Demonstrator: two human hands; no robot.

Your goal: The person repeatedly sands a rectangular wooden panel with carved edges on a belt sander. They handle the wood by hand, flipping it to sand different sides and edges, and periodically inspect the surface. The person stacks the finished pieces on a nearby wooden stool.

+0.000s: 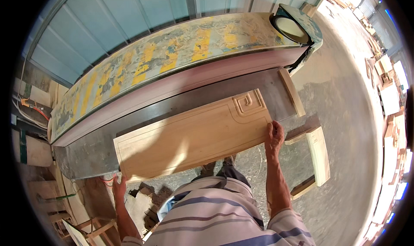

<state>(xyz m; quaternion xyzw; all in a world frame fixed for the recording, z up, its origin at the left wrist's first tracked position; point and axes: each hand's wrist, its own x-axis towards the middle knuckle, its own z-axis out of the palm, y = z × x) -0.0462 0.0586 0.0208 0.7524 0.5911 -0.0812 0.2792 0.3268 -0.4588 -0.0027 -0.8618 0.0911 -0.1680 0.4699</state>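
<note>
A long pale wooden panel [194,136] lies slantwise in front of me, its near edge overhanging the grey metal table [90,162] of a belt machine. Carved grooves form a square scroll at its far right corner, and a thin line runs along its border. My left hand [119,186] is closed on the panel's near left corner, partly hidden by it. At the right end, my right hand [274,136] grips the near corner, thumb by the edge. A pinkish abrasive belt [185,80] stands upright behind the table; the panel's far edge is apart from it.
A worn yellow-striped cover [151,58] tops the machine, with a round roller end [291,29] at its right. A wooden strip [292,92] edges the table. A small wooden stand [318,155] is at right. Rubble [144,205] lies by my feet; cables [32,110] hang left.
</note>
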